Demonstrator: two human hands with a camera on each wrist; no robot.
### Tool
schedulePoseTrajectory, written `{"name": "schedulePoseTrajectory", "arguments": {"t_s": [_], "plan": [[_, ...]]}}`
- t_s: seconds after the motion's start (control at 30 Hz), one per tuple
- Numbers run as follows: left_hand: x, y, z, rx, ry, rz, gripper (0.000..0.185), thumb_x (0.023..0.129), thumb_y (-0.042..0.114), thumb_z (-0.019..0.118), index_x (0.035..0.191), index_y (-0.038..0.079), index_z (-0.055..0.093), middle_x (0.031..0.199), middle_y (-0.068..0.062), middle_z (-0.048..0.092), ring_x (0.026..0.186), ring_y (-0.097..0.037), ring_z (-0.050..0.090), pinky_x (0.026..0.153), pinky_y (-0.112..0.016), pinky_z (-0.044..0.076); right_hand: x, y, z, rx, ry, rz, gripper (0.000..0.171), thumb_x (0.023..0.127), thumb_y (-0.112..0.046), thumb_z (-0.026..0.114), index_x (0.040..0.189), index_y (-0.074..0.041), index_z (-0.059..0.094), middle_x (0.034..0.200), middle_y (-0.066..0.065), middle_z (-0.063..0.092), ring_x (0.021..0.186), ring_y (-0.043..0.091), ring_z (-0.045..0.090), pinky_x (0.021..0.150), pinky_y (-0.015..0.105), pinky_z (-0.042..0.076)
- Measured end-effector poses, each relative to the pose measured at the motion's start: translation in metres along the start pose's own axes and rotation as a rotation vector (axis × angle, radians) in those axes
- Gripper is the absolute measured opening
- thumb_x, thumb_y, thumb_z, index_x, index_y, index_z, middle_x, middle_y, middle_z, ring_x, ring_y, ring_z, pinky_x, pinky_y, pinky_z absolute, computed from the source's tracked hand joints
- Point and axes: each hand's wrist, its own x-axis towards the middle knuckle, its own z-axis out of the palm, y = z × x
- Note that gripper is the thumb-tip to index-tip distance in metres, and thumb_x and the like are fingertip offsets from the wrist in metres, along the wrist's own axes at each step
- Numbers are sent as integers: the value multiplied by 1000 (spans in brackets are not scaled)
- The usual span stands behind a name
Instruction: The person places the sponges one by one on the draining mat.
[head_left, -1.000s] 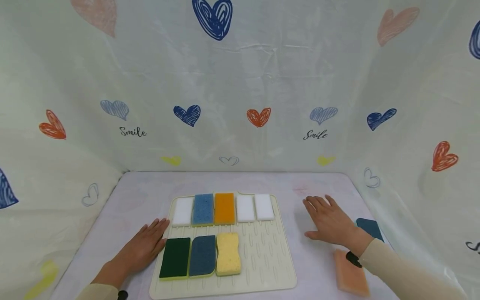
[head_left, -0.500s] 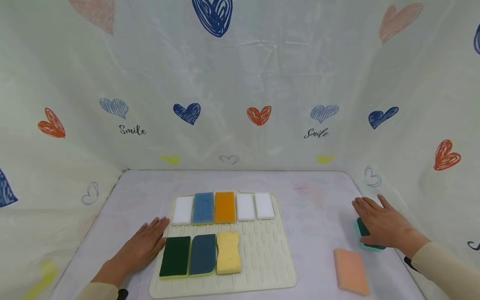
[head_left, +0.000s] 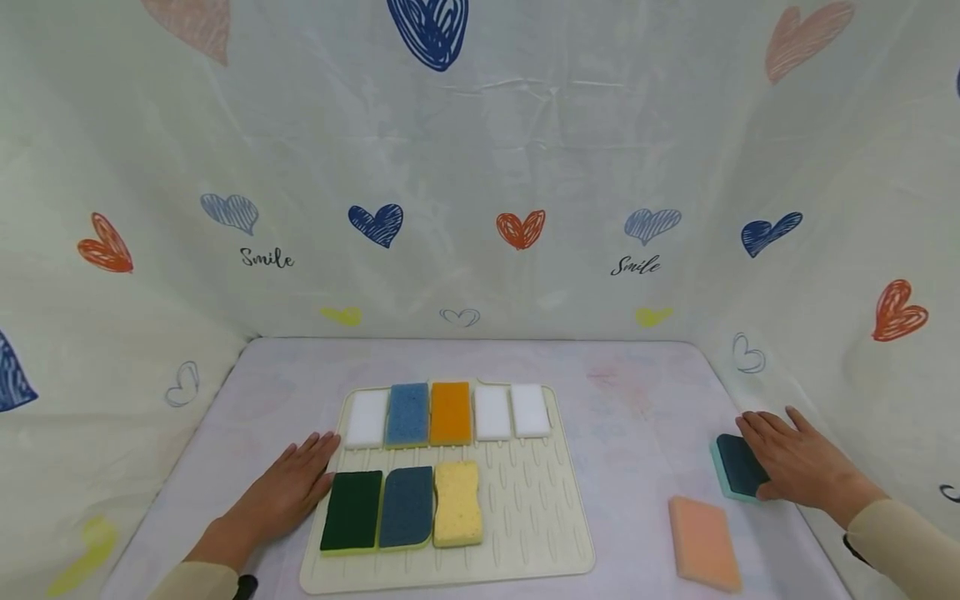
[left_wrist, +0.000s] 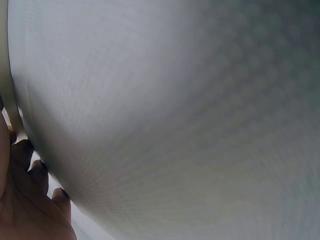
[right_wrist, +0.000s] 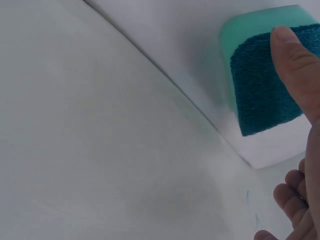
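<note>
Head view shows a cream drying mat (head_left: 525, 517) on the counter (head_left: 300, 375), already carrying eight sponges in two rows. The back row is full across: a white sponge (head_left: 367, 419), a light blue sponge (head_left: 407, 414), an orange sponge (head_left: 451, 412), and two more white sponges (head_left: 492, 412) and (head_left: 529, 410). The front row holds only three, side by side at its left end: a dark green sponge (head_left: 351, 511), a dark blue sponge (head_left: 406, 507) and a yellow sponge (head_left: 457, 504). The right half of that row is bare mat.

Two sponges lie off the mat, on the counter to its right. The teal sponge (head_left: 738, 467), dark scrub face up, sits near the right curtain wall; the right hand (head_left: 798, 462) lies over its far edge with fingers nearly straight, and the right wrist view shows the thumb (right_wrist: 295, 60) resting on the scrub face (right_wrist: 265, 85). No closed grip around it can be seen yet. The peach sponge (head_left: 702, 542) lies untouched, nearer the person and well apart from the hand.

The left hand (head_left: 288, 487) rests flat and relaxed on the counter, just beside the mat's left edge, holding nothing.

Judging by the layout, the sorting is mostly done, with the two loose sponges left.
</note>
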Motion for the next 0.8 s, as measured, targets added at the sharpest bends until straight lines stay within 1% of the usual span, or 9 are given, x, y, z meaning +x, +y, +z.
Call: {"name": "schedulePoseTrajectory", "arguments": {"t_s": [0.2,0.43,0.63,0.8], "plan": [[1,-2,2,6,6,1,62,110,35,56,160,2,42,163,-20,47,152,-45,40,121,-65,34,-3,2,7,71,-16,20,105,63,-63,91,137,4,57,138,24,65,127,44,60,109,72,43],[1,-4,4,7,18,5,63,110,36,56,160,1,43,163,-19,47,151,-45,41,121,-65,34,-6,3,8,175,-60,56,108,64,-63,90,138,7,55,137,24,64,125,46,59,108,73,41],[0,-2,3,8,16,1,63,109,36,57,160,2,43,162,-19,47,152,-45,41,121,-66,34,-8,0,11,195,-47,89,106,66,-59,92,139,7,53,133,23,64,119,44,59,102,73,45],[1,-1,3,14,17,5,62,109,34,58,160,2,44,162,-19,48,151,-45,42,121,-65,35,-9,-5,15,217,-65,119,111,66,-63,92,141,8,51,130,23,63,115,42,60,99,72,47]]}}
